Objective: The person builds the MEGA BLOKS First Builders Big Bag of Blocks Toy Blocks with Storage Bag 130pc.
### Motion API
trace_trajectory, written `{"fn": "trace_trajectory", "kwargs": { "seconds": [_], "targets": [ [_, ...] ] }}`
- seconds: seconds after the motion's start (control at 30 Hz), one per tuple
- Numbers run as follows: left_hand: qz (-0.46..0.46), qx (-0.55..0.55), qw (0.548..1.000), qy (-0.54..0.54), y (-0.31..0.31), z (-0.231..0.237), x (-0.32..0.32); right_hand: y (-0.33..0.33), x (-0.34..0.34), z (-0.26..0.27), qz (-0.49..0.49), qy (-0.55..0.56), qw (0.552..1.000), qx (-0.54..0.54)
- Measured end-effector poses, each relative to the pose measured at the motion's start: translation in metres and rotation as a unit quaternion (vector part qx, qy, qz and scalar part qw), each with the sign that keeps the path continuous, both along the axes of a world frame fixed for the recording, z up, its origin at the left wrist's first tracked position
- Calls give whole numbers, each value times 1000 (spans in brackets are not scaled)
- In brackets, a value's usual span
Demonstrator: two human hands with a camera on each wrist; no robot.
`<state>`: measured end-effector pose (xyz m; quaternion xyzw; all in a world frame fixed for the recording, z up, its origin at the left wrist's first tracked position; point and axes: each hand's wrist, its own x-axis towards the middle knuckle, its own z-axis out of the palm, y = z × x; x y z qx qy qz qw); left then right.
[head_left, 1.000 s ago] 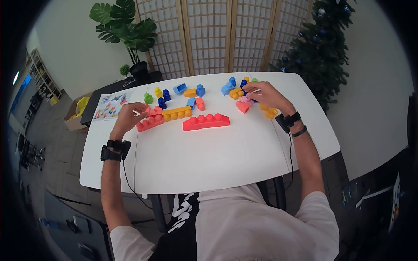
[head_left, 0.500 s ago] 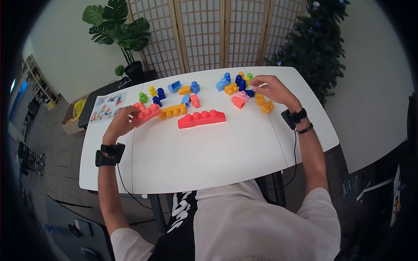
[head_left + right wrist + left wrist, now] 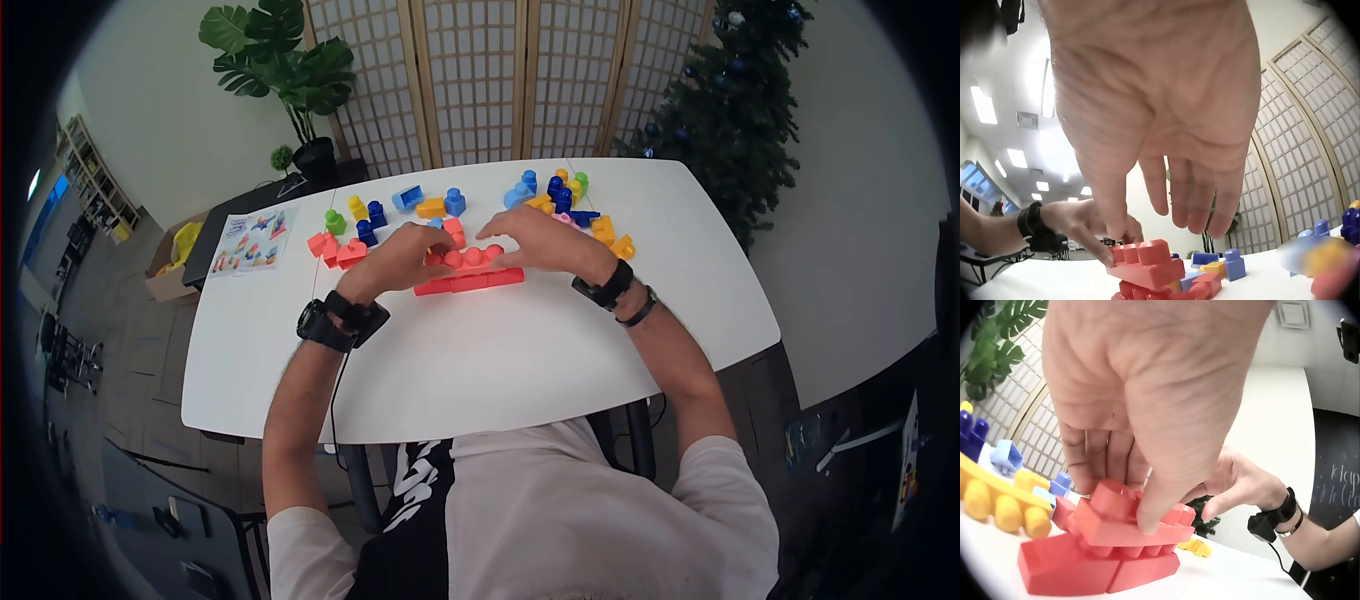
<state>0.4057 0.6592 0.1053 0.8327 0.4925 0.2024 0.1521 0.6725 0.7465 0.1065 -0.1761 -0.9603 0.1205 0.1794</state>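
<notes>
My left hand (image 3: 402, 258) pinches the upper red block (image 3: 1110, 530) over the red base (image 3: 1066, 567) at twelve o'clock; my right hand (image 3: 548, 240), at one o'clock, is spread wide. If studs misalign, pressing could skid the base.

A studded red block (image 3: 1129, 532) — slightly tilted — lies over the long red base (image 3: 1066, 565), which rests on the white table (image 3: 450, 360).
</notes>
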Motion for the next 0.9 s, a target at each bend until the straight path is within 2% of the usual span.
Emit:
{"fn": "trace_trajectory", "kwargs": {
  "seconds": [0.13, 0.23, 0.5, 0.73, 0.8, 0.9],
  "targets": [
    [3, -9, 1000, 0, 3, -12, 0, 0, -6, -12, -21, -46, 996, -74],
    [10, -10, 1000, -10, 4, -17, -1, -4, -5, -12, -17, 2, 998, -56],
    [47, -18, 998, -25, -2, -17, 7, -1, -10, -11, -23, -20, 998, -50],
    [34, 25, 999, 32, 2, -24, 8, 3, -16, -21, -34, -24, 998, -38],
    [33, 30, 998, 37, 2, -24, 8, 4, -19, -20, -44, -74, 996, -40],
    [33, 37, 998, 48, 1, -22, 10, 4, -22, -24, -33, -79, 996, -30]
  ]
}}
